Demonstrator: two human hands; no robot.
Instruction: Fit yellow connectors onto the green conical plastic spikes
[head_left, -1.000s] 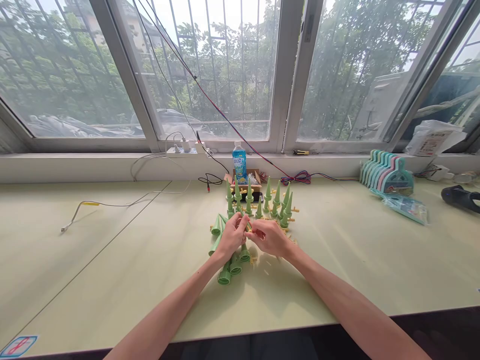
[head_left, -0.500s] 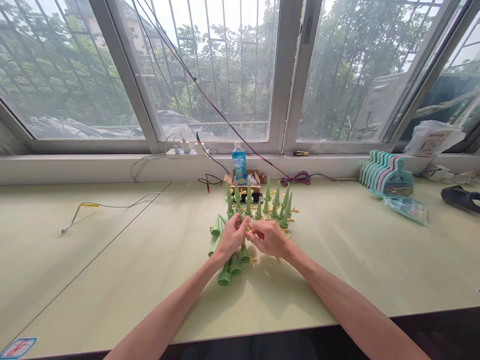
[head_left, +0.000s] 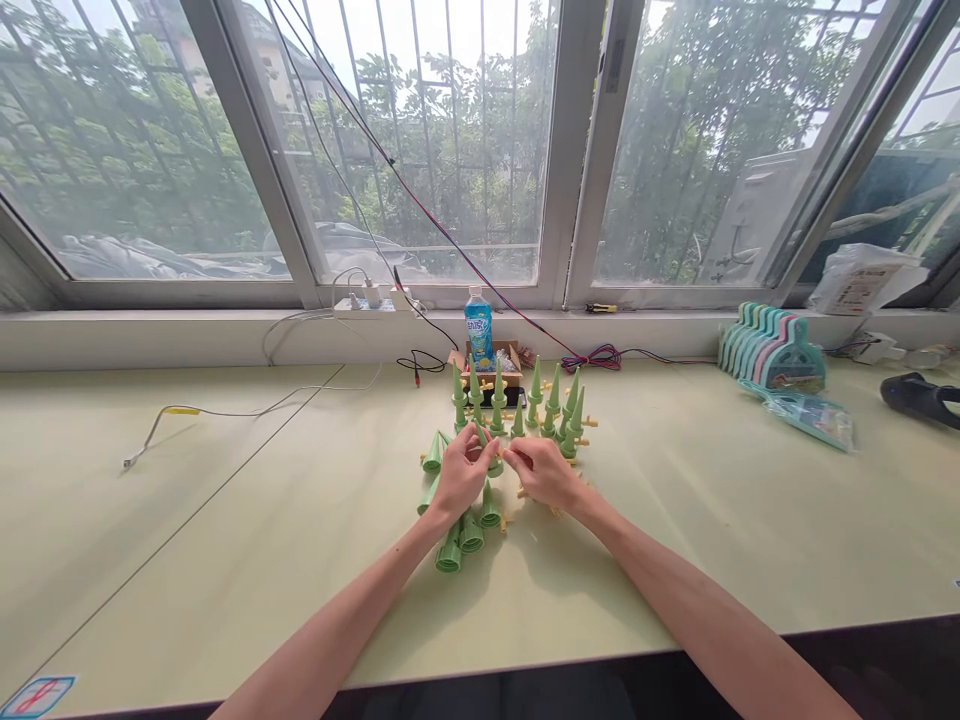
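Clasped green spike [head_left: 481,436] in left grip [head_left: 461,474], apparently as brace | pinched small yellow piece [head_left: 502,453] beside it in right grip [head_left: 543,471] | faced upright spikes [head_left: 535,396], presumably parked clear

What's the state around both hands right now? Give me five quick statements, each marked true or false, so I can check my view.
1. The left hand holds a green spike. True.
2. The right hand lies flat with its fingers spread. False: its fingers are bent, close to the left hand.
3. A bottle of blue liquid stands upright beyond the hands. True.
4. Every green spike in the group is upright. False: several lying spikes are beside the left hand and nearer the camera.
5. The teal and pink plastic pieces are off to the right. True.
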